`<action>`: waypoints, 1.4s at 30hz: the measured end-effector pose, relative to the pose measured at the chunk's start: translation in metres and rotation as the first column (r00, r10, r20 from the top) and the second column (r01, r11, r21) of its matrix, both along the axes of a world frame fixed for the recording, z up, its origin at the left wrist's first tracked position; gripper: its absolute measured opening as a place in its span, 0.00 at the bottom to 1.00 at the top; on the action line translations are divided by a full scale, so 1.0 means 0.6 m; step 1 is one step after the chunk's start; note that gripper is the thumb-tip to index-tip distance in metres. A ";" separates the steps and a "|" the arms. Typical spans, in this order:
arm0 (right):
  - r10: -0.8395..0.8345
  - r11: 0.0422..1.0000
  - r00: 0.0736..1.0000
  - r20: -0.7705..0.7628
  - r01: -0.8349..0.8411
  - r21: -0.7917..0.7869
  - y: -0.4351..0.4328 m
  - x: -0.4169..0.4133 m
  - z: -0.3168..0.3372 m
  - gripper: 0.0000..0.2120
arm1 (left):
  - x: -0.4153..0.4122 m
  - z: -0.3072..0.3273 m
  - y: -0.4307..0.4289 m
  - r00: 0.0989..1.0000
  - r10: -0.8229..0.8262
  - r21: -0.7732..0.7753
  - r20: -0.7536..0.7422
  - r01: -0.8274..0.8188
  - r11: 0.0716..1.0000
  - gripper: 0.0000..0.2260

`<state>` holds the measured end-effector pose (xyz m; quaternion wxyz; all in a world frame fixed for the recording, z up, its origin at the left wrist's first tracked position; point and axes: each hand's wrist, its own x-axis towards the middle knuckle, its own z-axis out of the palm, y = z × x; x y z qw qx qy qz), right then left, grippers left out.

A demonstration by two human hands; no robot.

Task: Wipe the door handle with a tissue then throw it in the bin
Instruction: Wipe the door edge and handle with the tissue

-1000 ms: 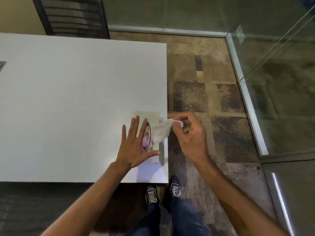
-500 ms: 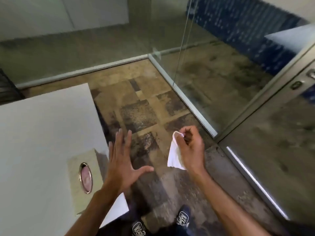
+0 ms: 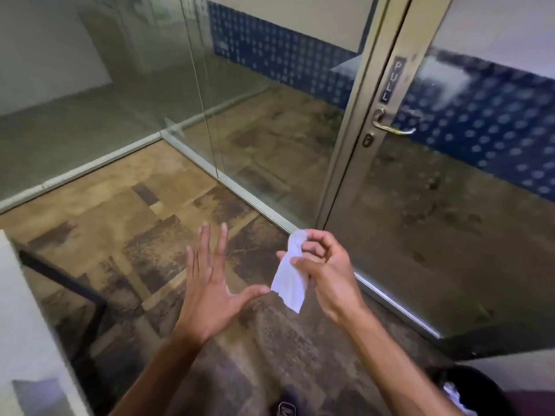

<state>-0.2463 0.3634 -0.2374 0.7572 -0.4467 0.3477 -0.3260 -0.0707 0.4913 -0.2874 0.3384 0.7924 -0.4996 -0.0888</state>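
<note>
A white tissue [image 3: 289, 277] hangs from my right hand [image 3: 324, 265], pinched between thumb and fingers in mid-air over the floor. My left hand [image 3: 210, 283] is flat and open beside it, fingers spread, its thumb tip close to the tissue's lower edge. The silver lever door handle [image 3: 393, 126] sits on the metal-framed glass door [image 3: 450, 220] far up and to the right, under a "PULL" label, well beyond both hands. A black bin [image 3: 477, 388] with something white inside shows at the bottom right corner.
A white table's edge [image 3: 21, 340] with a black leg stands at the left. Glass partition walls [image 3: 150, 85] run across the back and meet at a floor rail. Patterned brown carpet lies underfoot. My shoe [image 3: 283, 408] shows at the bottom.
The tissue came out of the box on the table in my right hand. The view swung right and up, so the table slid left and the door handle came into view.
</note>
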 end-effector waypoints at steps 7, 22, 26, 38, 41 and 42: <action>-0.210 0.975 0.973 -0.100 0.201 -0.093 -0.105 -0.082 0.020 0.05 | -0.049 0.033 -0.144 0.992 -0.124 -0.036 0.040 0.125 0.991 0.63; -0.648 0.759 0.760 -0.055 0.636 -0.140 -0.316 -0.097 0.033 0.10 | -0.030 0.068 -0.448 0.897 -0.389 -0.097 0.211 0.415 0.904 0.61; -0.692 0.722 0.721 -0.039 0.692 -0.017 -0.387 -0.065 0.036 0.07 | 0.011 0.080 -0.560 0.844 -0.433 -0.123 0.316 0.489 0.863 0.50; -0.873 0.488 0.485 -0.053 0.866 -0.112 -0.592 0.035 0.091 0.12 | 0.095 0.130 -0.880 0.728 -0.463 -0.246 0.505 0.636 0.731 0.36; -0.903 0.423 0.425 -0.071 0.846 -0.324 -0.643 0.040 0.105 0.11 | 0.095 0.139 -0.954 0.703 -0.455 -0.242 0.546 0.653 0.718 0.35; -0.915 0.390 0.396 -0.075 0.824 -0.411 -0.661 0.042 0.111 0.12 | 0.094 0.142 -0.975 0.701 -0.449 -0.242 0.554 0.652 0.718 0.35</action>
